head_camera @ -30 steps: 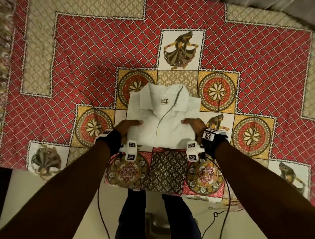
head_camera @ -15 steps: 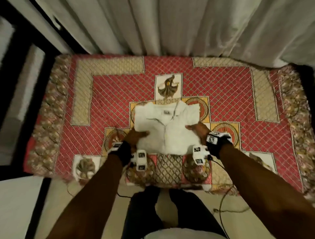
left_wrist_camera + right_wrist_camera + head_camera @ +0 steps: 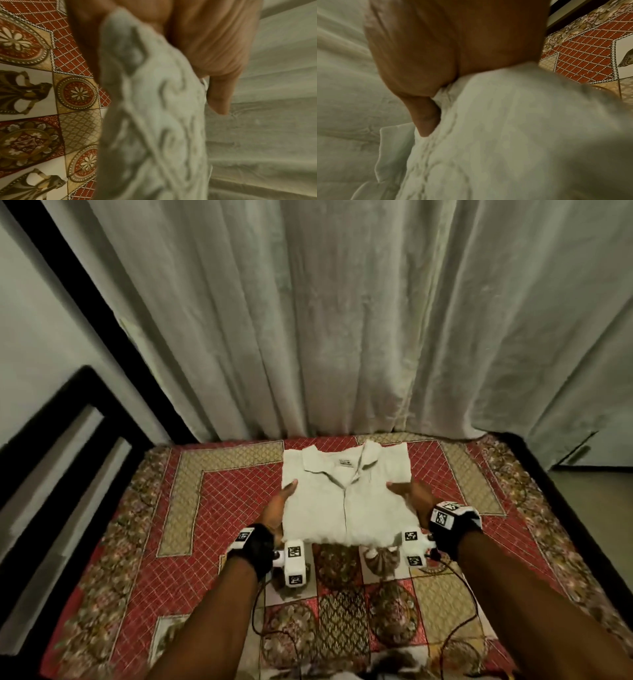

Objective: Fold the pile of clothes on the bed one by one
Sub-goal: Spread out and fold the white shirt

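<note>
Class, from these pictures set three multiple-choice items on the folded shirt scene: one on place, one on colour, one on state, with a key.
1. Where are the two hands?
A. on the shirt's left and right sides
B. both at its collar
C. on the curtain

2. What colour is the shirt?
A. red
B. white
C. black

3. The shirt is:
A. spread out flat
B. crumpled
C. folded, collar up

Key: A, the left hand and right hand flank the shirt; B, white against the red bedspread; C, a neat rectangle with the collar showing.
</note>
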